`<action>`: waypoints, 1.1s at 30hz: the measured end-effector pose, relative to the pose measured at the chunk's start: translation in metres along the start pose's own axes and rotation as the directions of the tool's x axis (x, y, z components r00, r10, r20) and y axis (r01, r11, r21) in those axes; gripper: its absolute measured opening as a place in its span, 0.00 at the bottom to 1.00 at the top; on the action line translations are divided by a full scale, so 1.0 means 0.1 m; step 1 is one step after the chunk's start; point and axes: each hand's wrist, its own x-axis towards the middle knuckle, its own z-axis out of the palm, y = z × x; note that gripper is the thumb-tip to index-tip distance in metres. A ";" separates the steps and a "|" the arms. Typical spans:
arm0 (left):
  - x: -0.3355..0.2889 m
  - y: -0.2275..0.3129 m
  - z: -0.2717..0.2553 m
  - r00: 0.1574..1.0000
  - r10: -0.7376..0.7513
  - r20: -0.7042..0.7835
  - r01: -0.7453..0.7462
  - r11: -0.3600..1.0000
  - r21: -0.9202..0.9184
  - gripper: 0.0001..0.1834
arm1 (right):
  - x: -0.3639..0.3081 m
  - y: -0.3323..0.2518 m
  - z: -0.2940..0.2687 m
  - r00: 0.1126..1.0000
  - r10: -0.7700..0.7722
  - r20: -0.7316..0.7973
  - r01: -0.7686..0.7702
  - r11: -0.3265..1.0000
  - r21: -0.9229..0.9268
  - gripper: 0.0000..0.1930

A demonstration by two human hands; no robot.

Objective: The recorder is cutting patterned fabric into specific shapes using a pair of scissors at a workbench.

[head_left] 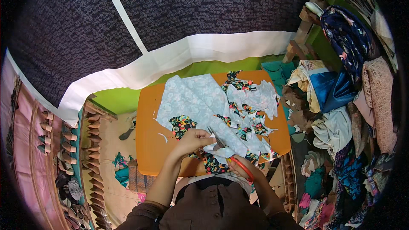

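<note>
My right hand (pixel 241 169) is closed round the red handles of a pair of scissors (pixel 242 168), whose blades point up and left. Between the blades is a small piece of fabric (pixel 221 150), pale on its underside. My left hand (pixel 195 141) pinches this piece by its edge, just left of the blades. Under both hands spreads a large sheet of floral cloth (pixel 191 98), pale side up. Dark floral print shows on its turned-over parts (pixel 182 125). Cut scraps (pixel 253 96) lie heaped on the right.
The orange table (pixel 147 145) carries the cloth. Rows of shoe forms (pixel 93 162) stand on racks at the left. Piled and hanging fabrics (pixel 334 130) crowd the right side. A dark patterned curtain with a white border (pixel 204 44) hangs beyond the table.
</note>
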 end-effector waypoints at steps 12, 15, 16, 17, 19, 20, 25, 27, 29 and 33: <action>0.05 -0.11 -0.06 0.996 0.081 0.032 -0.081 0.997 -0.007 0.12 | -0.02 -0.09 0.04 0.996 0.085 0.038 -0.090 0.982 0.165 0.16; -0.01 -0.01 -0.05 0.994 0.097 0.039 -0.097 0.995 0.003 0.12 | 0.00 0.05 0.00 0.995 0.095 0.038 -0.099 0.986 0.137 0.16; -0.03 0.01 -0.04 0.996 0.073 0.043 -0.073 0.997 0.007 0.10 | 0.00 0.07 -0.01 0.995 0.097 0.036 -0.100 0.990 0.102 0.16; -0.04 0.03 -0.04 0.998 0.048 0.047 -0.049 0.999 0.012 0.09 | 0.00 0.07 -0.01 0.995 0.097 0.036 -0.100 0.990 0.102 0.16; -0.06 0.04 -0.02 0.997 0.037 0.075 -0.039 0.999 0.025 0.09 | -0.02 0.03 -0.01 0.992 0.101 0.081 -0.113 0.982 0.152 0.16; -0.07 0.04 -0.02 0.994 0.025 0.103 -0.029 0.999 0.039 0.10 | -0.02 0.02 -0.01 0.992 0.101 0.081 -0.113 0.982 0.152 0.16; -0.06 -0.04 -0.02 0.992 0.015 0.127 -0.021 0.999 0.043 0.10 | -0.07 -0.14 0.02 0.997 -0.032 0.064 0.031 0.999 0.028 0.16; -0.07 -0.04 -0.02 0.994 0.018 0.112 -0.022 0.999 0.034 0.10 | -0.07 -0.15 0.01 0.998 -0.012 0.061 0.012 1.000 -0.003 0.16; -0.11 0.01 -0.03 0.991 0.008 0.133 -0.018 0.997 0.078 0.10 | -0.08 -0.14 -0.01 0.998 0.008 0.060 -0.006 0.999 -0.037 0.16; -0.13 -0.08 -0.05 0.994 0.013 0.112 -0.019 0.998 0.056 0.10 | -0.05 -0.03 -0.05 0.996 0.024 0.081 -0.017 0.996 -0.090 0.22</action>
